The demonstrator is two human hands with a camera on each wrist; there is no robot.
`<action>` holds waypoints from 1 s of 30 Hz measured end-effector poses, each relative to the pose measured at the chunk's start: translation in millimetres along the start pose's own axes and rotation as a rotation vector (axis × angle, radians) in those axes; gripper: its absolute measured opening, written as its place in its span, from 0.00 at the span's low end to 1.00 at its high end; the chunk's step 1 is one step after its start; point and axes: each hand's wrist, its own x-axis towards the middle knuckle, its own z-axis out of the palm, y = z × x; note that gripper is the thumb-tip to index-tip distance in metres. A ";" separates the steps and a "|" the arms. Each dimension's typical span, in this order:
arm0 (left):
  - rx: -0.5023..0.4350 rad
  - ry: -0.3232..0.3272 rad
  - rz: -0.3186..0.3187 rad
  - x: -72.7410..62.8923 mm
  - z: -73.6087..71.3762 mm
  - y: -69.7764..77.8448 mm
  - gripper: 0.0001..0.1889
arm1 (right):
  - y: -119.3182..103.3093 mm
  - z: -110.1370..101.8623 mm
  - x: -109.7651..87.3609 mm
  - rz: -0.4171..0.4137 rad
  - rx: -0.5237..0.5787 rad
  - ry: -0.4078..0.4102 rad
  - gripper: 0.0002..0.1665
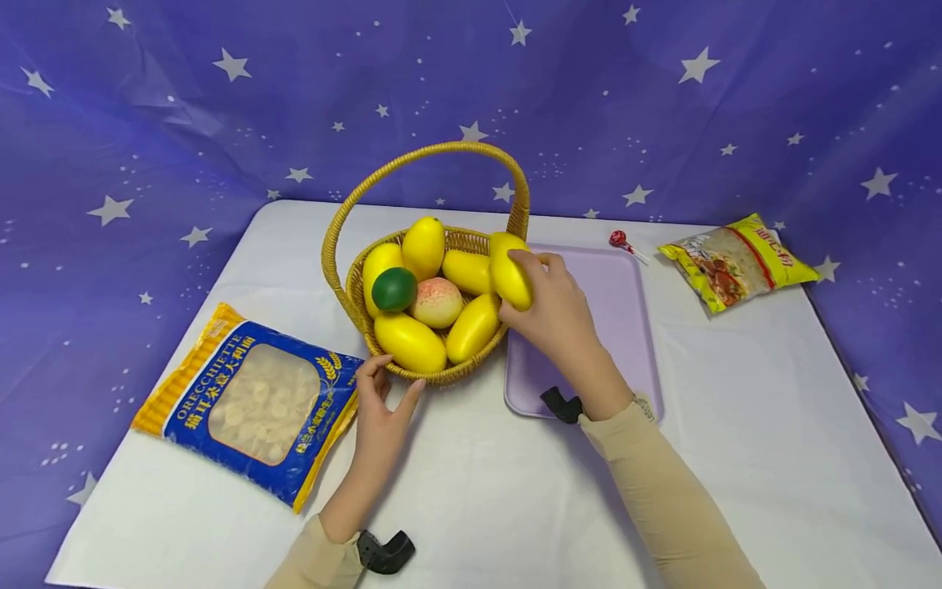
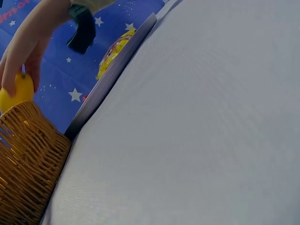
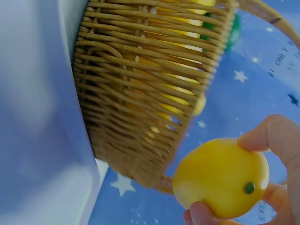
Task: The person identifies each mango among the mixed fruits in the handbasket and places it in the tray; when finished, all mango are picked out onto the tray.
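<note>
My right hand [image 1: 552, 307] holds a yellow mango [image 1: 511, 278] at the right rim of the wicker basket [image 1: 449, 378]. In the right wrist view, thumb and fingers pinch this mango [image 3: 218, 176], its small green stem spot showing. The basket holds several more yellow mangoes [image 1: 410, 343], a dark green egg-shaped fruit [image 1: 393, 290] and a pink-speckled peach [image 1: 437, 303]. My left hand [image 1: 379, 421] rests its fingertips against the basket's front left side, thumb spread apart. The left wrist view does not show the left hand itself, only the basket [image 2: 28, 164] and the right hand beyond.
A purple tray [image 1: 611, 327] lies right of the basket, partly beneath the right hand. A blue pasta bag [image 1: 257, 401] lies to the left. Beyond the tray are a red lollipop [image 1: 618, 239] and a yellow food packet [image 1: 739, 262]. The basket's tall handle [image 1: 427, 151] arches above it.
</note>
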 end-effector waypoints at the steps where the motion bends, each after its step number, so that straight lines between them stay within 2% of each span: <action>1: -0.001 -0.005 0.002 0.1 -0.1 4.3 0.29 | 2.5 -4.1 -4.0 -0.005 0.011 0.024 0.40; 5: -0.005 -0.019 0.019 1.0 -0.8 22.1 0.28 | 15.4 -19.6 -13.3 0.002 0.020 0.120 0.39; 8: -0.016 -0.014 0.028 2.6 -1.1 26.2 0.27 | 28.3 -25.4 -11.2 0.042 -0.007 0.149 0.38; 12: -0.035 -0.010 0.023 3.1 -1.4 24.5 0.26 | 46.7 -19.1 -0.2 0.091 -0.079 0.089 0.38; 17: -0.041 -0.015 0.014 1.9 -1.5 21.5 0.26 | 61.1 2.3 16.0 0.106 -0.176 -0.020 0.39; 22: -0.038 -0.007 0.014 0.8 -1.7 19.2 0.26 | 64.2 21.8 28.8 0.089 -0.237 -0.065 0.40; 28: -0.041 0.001 0.037 0.2 -1.7 19.1 0.26 | 63.9 35.1 38.6 0.103 -0.264 -0.115 0.41; 30: -0.047 -0.004 0.043 1.1 -1.7 13.2 0.26 | 64.5 37.7 41.4 0.109 -0.274 -0.116 0.40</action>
